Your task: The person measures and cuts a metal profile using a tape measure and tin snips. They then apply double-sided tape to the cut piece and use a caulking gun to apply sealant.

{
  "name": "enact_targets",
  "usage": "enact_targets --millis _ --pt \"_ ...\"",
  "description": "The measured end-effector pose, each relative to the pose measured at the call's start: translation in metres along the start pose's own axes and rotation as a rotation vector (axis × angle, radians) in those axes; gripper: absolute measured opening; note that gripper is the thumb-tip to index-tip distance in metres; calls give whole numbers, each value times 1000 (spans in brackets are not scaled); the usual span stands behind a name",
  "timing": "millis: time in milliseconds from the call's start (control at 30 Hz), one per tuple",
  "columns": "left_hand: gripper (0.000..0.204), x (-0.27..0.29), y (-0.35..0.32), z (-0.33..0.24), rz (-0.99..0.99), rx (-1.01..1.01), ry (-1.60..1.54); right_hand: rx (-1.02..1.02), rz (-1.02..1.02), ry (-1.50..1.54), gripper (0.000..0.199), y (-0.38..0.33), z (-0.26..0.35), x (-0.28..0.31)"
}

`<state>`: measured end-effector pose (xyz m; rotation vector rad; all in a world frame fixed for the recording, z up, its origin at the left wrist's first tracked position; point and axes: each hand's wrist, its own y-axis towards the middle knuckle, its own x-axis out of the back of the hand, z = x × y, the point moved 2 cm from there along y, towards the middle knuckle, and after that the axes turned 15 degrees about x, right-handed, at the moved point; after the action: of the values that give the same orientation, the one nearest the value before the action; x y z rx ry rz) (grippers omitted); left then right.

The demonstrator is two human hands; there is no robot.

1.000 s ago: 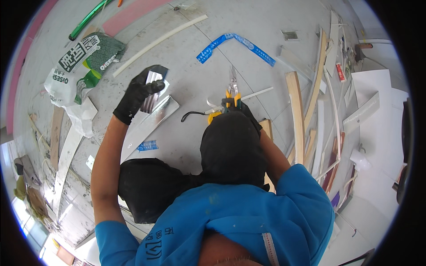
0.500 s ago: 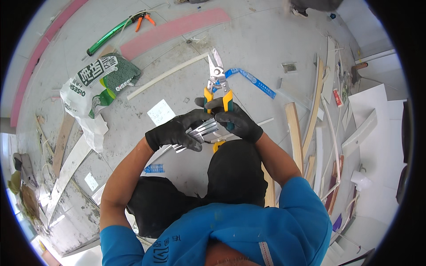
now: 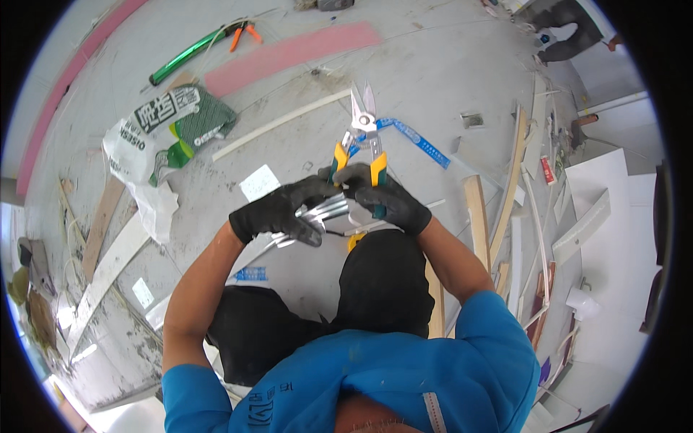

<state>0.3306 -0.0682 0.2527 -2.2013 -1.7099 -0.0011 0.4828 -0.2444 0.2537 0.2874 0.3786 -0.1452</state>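
My right hand [image 3: 390, 197], in a black glove, is closed around a pair of tin snips [image 3: 365, 124] with yellow and dark green handles. The snips' silver blades point away from me and stand apart, with nothing between them. In my left hand [image 3: 278, 211], also gloved in black, is a bundle of shiny silver metal strips [image 3: 326, 211], gripped between thumb and fingers. My left fingertips reach up to the near end of the snips' left handle; whether they press on it is hard to see. Below the hands, a yellow tape measure [image 3: 355, 242] is partly hidden by my right knee.
A blue printed strip [image 3: 419, 141] lies beyond the snips, and a pale narrow strip [image 3: 281, 124] to their left. Farther left is a white and green bag [image 3: 155, 137], with a green tube-shaped tool [image 3: 189, 55] behind. Wooden strips [image 3: 476, 216] lie right. Another person [image 3: 567, 32] is at far right.
The snips' blades and handles have spread apart, and the tool has shifted slightly right. The view has turned a little, showing more of the other person.
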Motion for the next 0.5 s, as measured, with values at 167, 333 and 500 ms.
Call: enact_targets --millis 167,333,500 --pt "78 13 -6 -9 -225 258 -510 -18 -32 -421 37 8 14 15" --pt "72 39 -8 -9 -666 297 -369 199 172 -1168 47 -23 -1 38" --pt "67 39 -9 -2 -737 317 -368 215 232 -1204 52 -18 2 26"
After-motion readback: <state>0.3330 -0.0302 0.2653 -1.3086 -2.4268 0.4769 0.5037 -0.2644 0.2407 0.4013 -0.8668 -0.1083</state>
